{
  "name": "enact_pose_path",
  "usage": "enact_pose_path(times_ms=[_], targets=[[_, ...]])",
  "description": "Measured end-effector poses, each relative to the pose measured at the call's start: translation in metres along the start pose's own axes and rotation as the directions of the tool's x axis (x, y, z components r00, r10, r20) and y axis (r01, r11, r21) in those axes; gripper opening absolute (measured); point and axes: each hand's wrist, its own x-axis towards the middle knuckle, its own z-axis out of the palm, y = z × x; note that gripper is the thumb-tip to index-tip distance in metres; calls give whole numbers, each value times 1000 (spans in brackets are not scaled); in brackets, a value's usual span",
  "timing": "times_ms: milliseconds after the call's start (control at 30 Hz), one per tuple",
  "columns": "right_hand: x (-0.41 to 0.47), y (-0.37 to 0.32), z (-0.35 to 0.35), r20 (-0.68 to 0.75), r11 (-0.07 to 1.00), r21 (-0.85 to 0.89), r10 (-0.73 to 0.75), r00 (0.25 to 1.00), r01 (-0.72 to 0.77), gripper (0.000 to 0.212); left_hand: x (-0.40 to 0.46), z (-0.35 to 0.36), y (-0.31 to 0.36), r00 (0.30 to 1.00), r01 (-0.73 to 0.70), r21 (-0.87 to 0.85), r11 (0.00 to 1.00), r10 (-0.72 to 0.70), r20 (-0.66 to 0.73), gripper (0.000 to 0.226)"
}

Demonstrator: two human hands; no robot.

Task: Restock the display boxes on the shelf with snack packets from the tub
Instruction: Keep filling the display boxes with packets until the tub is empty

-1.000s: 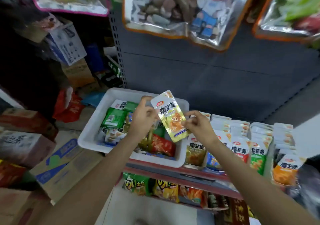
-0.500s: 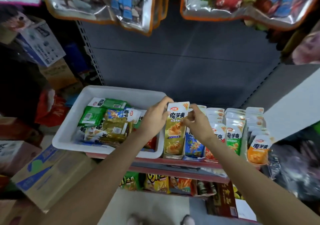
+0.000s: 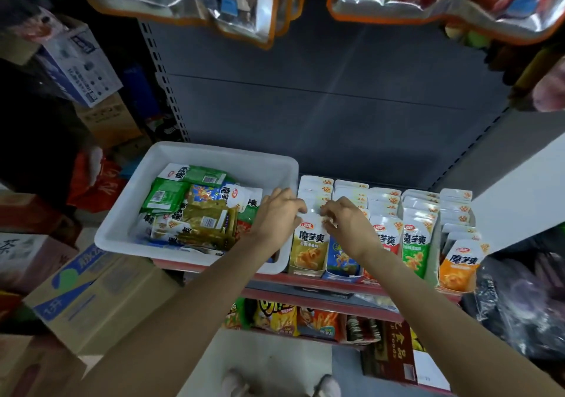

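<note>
1. The tub (image 3: 159,189) at nine o'clock is smooth white plastic with a dull sheen.
2. The snack packets (image 3: 309,244) are glossy printed film.
3. The shelf back panel (image 3: 321,115) at twelve o'clock is matt grey painted metal.
4. The cartons (image 3: 91,299) at seven o'clock are matt cardboard.

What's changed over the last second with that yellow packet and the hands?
The yellow foil snack packet, earlier held tilted in the air over the white plastic tub, has gone down and right into the leftmost display box and now stands upright at its front. Both the left hand and the right hand followed it and still pinch its top edge. The tub and the other rows look unchanged.
</note>
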Motion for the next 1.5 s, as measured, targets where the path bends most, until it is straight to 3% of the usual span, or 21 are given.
enact_pose_path(times_ms=[167,267,367,533,667,833,1000,1167,1300,1367,1500], targets=[[7,-14,-2,16,996,-81,26,1000,-24,27,-3,2,-4,999,29,-88,996,-32,-34,29],[12,-31,1,-23,1000,-13,-6,1000,5,29,-11,-4,-19,994,70,-172,983,-84,-73,26],[19,-57,10,-23,991,116,-61,998,64,27,-25,-10,-46,978,165,-212,963,-187,-89,23],[39,-111,43,93,977,157,-162,982,146,23,-51,-30,-103,921,361,-145,921,-377,-102,21],[57,-144,81,217,981,120,-178,960,155,27,-71,-42,-145,882,470,-8,883,-470,-31,30],[71,-166,117,290,992,-36,-108,951,124,26,-82,-48,-169,837,538,18,843,-537,103,42],[77,-170,126,306,997,-34,-50,951,63,19,-84,-47,-181,830,557,-125,821,-542,132,43],[70,-162,111,244,996,87,4,970,-26,18,-85,-49,-181,807,574,-244,782,-590,9,44],[58,-143,88,94,914,390,81,992,-112,24,-80,-55,-166,777,520,-566,640,-630,2,58],[53,-131,76,39,843,531,75,996,-84,30,-72,-58,-152,806,472,-641,605,-591,35,45],[44,-109,51,8,756,653,53,999,-45,25,-52,-63,-118,868,305,-770,560,-496,-17,27]])
